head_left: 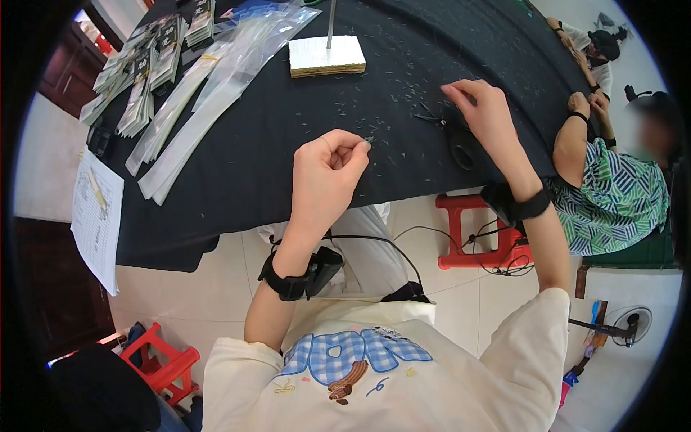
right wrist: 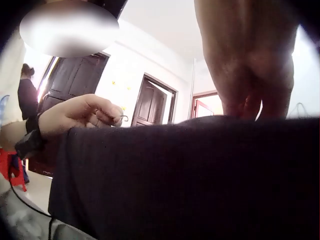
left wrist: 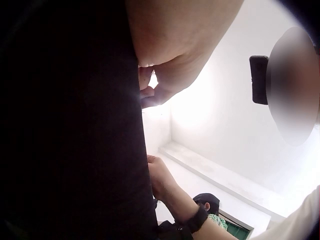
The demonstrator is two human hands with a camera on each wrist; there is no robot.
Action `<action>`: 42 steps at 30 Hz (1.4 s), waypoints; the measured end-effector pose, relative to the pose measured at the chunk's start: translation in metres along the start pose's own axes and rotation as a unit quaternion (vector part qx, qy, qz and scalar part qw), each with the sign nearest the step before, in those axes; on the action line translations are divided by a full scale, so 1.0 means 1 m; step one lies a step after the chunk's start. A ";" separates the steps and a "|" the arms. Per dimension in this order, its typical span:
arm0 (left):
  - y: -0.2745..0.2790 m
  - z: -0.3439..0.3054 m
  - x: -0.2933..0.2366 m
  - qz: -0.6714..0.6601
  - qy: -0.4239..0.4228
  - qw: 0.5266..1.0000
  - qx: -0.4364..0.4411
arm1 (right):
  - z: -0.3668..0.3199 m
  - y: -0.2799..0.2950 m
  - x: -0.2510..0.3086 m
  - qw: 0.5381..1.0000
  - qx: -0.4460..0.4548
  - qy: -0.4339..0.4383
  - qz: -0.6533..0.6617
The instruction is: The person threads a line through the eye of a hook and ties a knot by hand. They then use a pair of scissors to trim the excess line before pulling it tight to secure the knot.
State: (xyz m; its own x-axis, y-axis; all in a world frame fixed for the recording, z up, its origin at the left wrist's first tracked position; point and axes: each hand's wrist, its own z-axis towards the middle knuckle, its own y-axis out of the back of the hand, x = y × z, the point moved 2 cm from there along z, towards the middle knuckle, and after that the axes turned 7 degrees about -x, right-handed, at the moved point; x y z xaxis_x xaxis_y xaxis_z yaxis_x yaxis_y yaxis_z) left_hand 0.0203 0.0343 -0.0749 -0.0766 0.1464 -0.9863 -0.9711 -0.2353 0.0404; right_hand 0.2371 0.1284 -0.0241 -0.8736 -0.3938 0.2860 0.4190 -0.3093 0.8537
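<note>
In the head view my left hand (head_left: 325, 176) is above the black cloth near its front edge, thumb and forefinger pinched together. The right wrist view shows a small dark hooked piece (right wrist: 124, 117) at the left hand's fingertips. My right hand (head_left: 491, 122) hovers over the cloth farther right, its fingers loosely bent and thumb and forefinger reaching left; no held thing can be made out. Small thin slivers (head_left: 409, 92) lie scattered between and beyond the hands. Below the right hand lie dark-handled snips (head_left: 461, 147), partly covered by it.
A white-topped block (head_left: 327, 56) with an upright metal rod stands at the back. Clear plastic sleeves (head_left: 216, 90) and bundled printed cards (head_left: 167, 54) lie at left, beside a paper sheet (head_left: 97, 216). Another person (head_left: 612, 173) sits at right; red stools (head_left: 464, 230) stand below.
</note>
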 end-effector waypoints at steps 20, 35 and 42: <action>0.001 -0.001 -0.002 0.005 0.006 1.000 -0.007 | -0.048 0.030 -0.003 0.989 0.146 0.003 -0.034; 0.002 -0.001 -0.002 0.003 -0.005 1.000 -0.004 | -0.050 0.035 -0.011 0.987 0.162 0.020 -0.005; 0.001 0.000 -0.002 -0.007 0.003 1.000 0.002 | -0.045 0.043 0.004 0.990 0.116 0.055 -0.055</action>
State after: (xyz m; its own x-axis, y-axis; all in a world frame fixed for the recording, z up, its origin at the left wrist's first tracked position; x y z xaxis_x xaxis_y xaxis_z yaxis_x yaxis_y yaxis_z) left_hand 0.0196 0.0336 -0.0734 -0.0620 0.1435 -0.9877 -0.9731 -0.2289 0.0278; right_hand 0.2627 0.0743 -0.0055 -0.8732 -0.4646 0.1473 0.2429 -0.1529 0.9579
